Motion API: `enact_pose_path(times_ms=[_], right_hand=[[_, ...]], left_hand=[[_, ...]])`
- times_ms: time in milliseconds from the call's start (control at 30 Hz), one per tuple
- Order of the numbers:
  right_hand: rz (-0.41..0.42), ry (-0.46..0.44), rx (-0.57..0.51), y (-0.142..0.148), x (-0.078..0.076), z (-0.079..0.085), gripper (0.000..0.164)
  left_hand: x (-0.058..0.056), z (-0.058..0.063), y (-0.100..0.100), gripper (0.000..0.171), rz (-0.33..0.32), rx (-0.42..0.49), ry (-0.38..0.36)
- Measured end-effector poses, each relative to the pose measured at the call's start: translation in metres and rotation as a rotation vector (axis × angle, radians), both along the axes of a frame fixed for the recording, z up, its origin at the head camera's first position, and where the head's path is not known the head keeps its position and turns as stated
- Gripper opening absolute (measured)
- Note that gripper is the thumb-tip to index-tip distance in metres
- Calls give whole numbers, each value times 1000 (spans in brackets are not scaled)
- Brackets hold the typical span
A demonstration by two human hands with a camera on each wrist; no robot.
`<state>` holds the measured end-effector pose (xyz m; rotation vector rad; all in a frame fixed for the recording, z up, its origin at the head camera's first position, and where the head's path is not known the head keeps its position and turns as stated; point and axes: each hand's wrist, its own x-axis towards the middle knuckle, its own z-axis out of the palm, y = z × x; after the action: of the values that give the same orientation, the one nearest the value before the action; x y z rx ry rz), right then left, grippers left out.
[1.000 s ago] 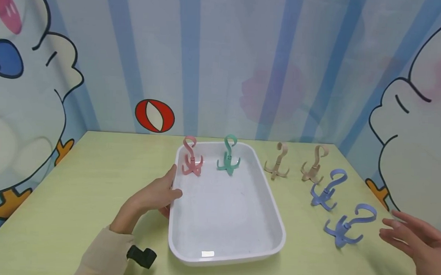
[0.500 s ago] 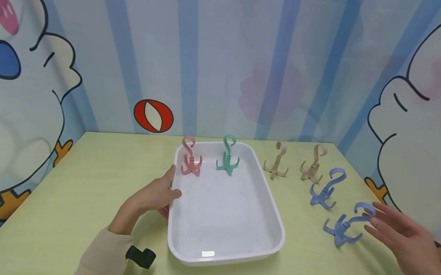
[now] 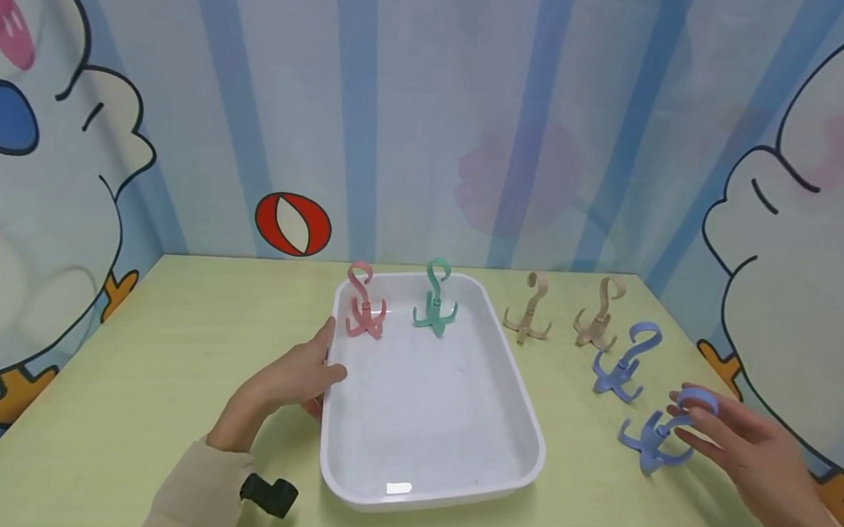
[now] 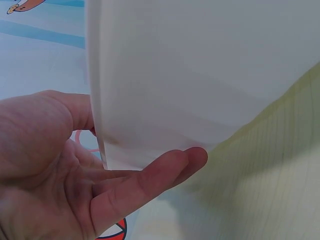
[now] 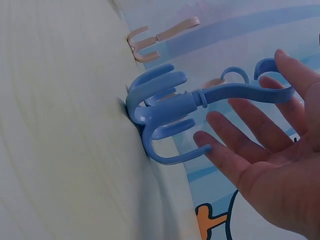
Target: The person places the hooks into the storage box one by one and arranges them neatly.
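My left hand (image 3: 293, 376) grips the left side of a white plastic tray (image 3: 436, 421), thumb over the rim; in the left wrist view its fingers (image 4: 150, 185) lie against the tray's outside. Inside the tray's far end stand a pink claw hook (image 3: 366, 318) and a green claw hook (image 3: 435, 315). My right hand (image 3: 753, 451) is around the curved top of the nearer blue claw hook (image 3: 653, 446), which stands on its prongs on the table. Its fingers (image 5: 255, 122) are spread and relaxed behind the hook's stem in the right wrist view, not closed on it.
A second blue claw hook (image 3: 616, 378) stands just behind the nearer one. Two beige claw hooks (image 3: 529, 323) are farther back, right of the tray. The pale yellow table (image 3: 178, 347) ends at a printed cloth backdrop (image 3: 434, 138) with cartoon figures on both sides.
My right hand has moved left from the table's right side to the top of the nearer blue claw hook. The left hand and the tray stay in place.
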<state>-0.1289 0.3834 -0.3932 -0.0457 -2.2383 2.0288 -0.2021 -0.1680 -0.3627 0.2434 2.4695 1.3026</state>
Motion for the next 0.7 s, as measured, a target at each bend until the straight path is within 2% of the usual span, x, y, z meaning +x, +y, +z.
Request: enact_pose_path(times_ms=[367,700], right_hand=[[5,25,-9,-11,0,3,30],[95,101,-140,-19,-3,14,30]], left_hand=[[1,0,1,93,13,-10,-4],[1,0,2,94,18,-18,1]])
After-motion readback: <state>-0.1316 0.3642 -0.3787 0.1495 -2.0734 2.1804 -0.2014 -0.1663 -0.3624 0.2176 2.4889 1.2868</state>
